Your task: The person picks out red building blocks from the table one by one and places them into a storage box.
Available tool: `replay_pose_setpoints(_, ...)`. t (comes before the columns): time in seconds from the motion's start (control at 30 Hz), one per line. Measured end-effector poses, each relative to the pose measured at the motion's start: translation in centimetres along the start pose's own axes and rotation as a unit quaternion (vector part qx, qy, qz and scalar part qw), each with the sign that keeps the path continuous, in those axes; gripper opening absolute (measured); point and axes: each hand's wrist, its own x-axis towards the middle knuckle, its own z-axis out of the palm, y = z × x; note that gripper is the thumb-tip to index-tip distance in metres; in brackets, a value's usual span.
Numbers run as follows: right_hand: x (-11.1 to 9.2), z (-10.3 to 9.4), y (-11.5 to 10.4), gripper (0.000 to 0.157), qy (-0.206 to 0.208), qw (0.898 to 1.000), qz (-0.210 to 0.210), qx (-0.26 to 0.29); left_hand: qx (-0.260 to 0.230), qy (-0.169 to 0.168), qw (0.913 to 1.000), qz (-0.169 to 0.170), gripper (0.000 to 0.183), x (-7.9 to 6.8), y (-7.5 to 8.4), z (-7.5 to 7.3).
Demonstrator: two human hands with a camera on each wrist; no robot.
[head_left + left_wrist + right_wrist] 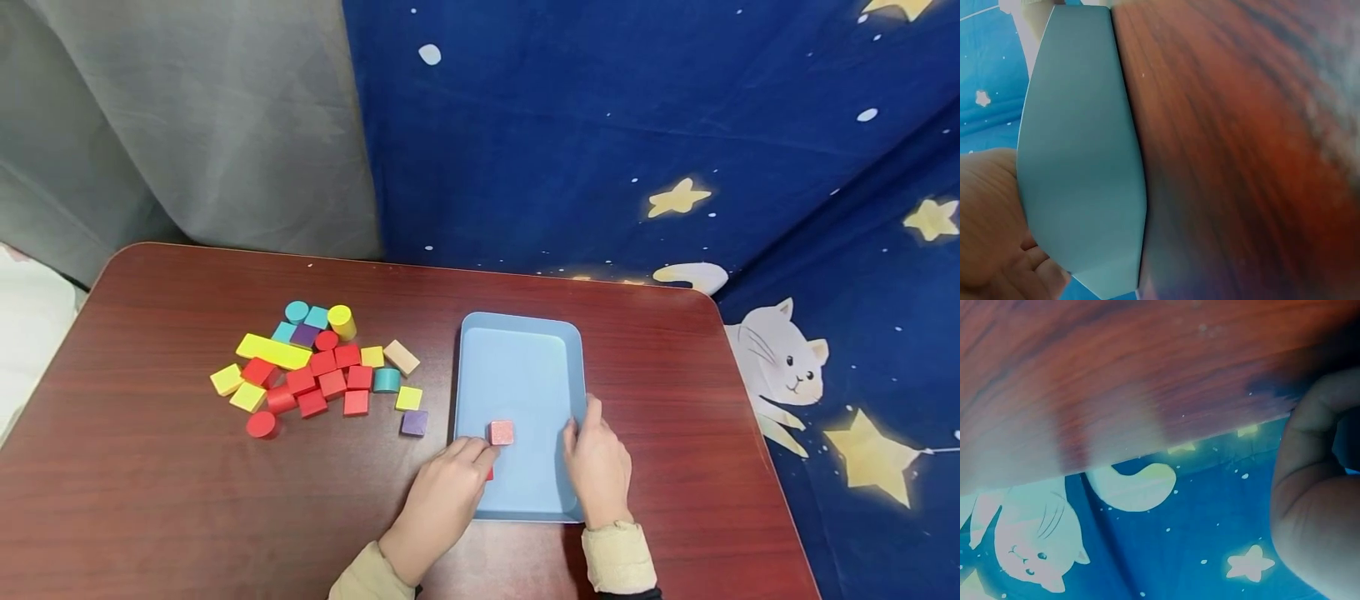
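Head view: the right hand has a narrow grip on the right rim of the light blue tray, its thumb inside and its fingers along the outer side. The left hand reaches over the opposite rim, fingers bent close together. A red block shows partly beneath those fingers; whether this grip pinches it, I cannot tell, and the left wrist view shows mostly the tray's outer wall. A speckled pink block sits inside the tray, just beside the left fingertips. The tray lies on the dark red tabletop. To its left are loose coloured blocks, with a purple block nearest the left hand.
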Motion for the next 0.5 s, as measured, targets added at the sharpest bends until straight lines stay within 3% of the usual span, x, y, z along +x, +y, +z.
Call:
replay_pose_setpoints(0.27, 0.11, 0.05, 0.05, 0.038, -0.004, 1.000, -0.002, 0.002, 0.027, 0.001, 0.9996, 0.012, 0.033, 0.05, 0.14, 0.42)
replay_pose_setpoints(0.5, 0.02, 0.23, -0.05, 0.035, 0.007, 1.000, -0.010, -0.001, 0.016, -0.030, 0.9992, 0.022, 0.021, 0.15, 0.24, 0.56)
